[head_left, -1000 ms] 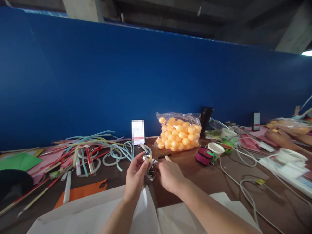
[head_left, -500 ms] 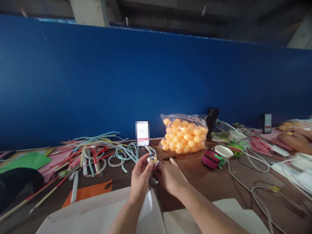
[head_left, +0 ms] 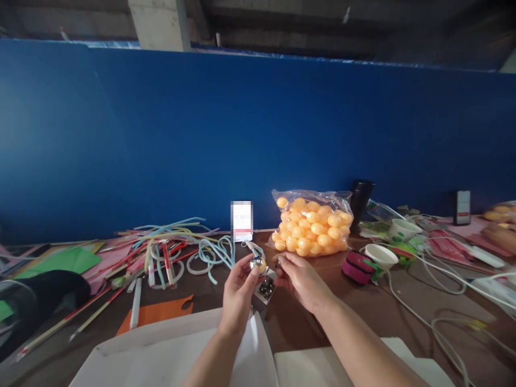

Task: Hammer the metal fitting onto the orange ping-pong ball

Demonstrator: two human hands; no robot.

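My left hand (head_left: pixel 238 290) is raised over the table, its fingertips pinched on a small orange ball with a shiny metal clip on it (head_left: pixel 257 264). My right hand (head_left: pixel 300 279) hovers just right of the ball, thumb and forefinger pinched together on something too small to make out. Beneath and between the hands sits a small open box of dark binder clips (head_left: pixel 266 288). A clear bag full of orange balls (head_left: pixel 311 224) stands behind the hands.
Coloured tubes, sticks and paper (head_left: pixel 161 252) litter the left. White sheets (head_left: pixel 169 355) lie at the near edge. A pink pouch (head_left: pixel 357 267), paper cups (head_left: pixel 381 256) and white cables (head_left: pixel 439 317) are on the right. Another person's hand (head_left: pixel 500 236) rests at far right. A blue partition (head_left: pixel 258 134) backs the table.
The view has shifted, so everything sits further right. My right hand has lifted off the clip box and drawn up beside the ball; the box now shows between the hands.
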